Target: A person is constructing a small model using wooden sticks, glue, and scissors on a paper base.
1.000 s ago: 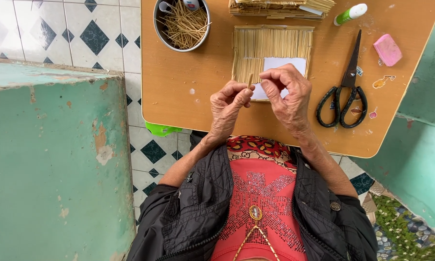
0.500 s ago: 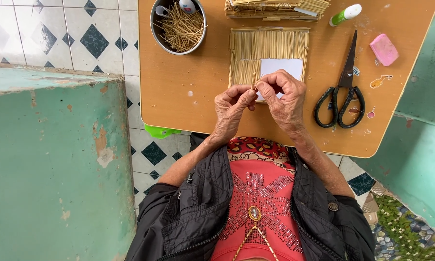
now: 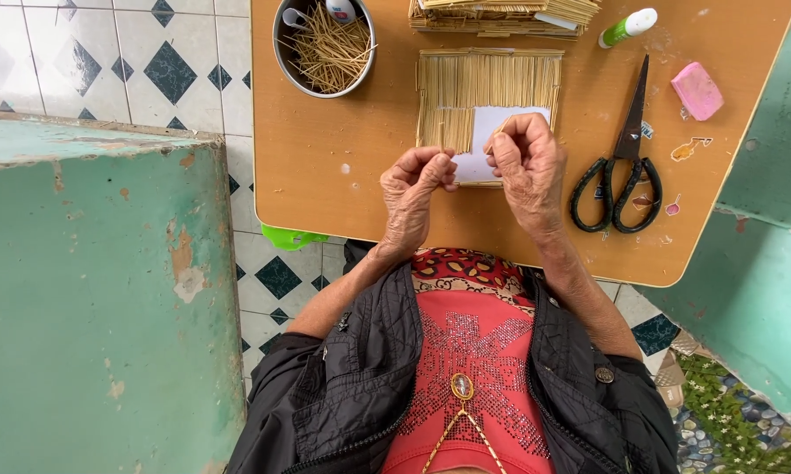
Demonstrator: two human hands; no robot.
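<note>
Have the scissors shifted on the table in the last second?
No. The scissors lie in the same spot below the pink block on the table.

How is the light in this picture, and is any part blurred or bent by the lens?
Head view: soft, even daylight, no glare on the wooden table; only faint shadows beside the scissors and the metal bowl. Both hands, left hand and right hand, look sharp. The green wall edge bows slightly, a wide-lens distortion.
</note>
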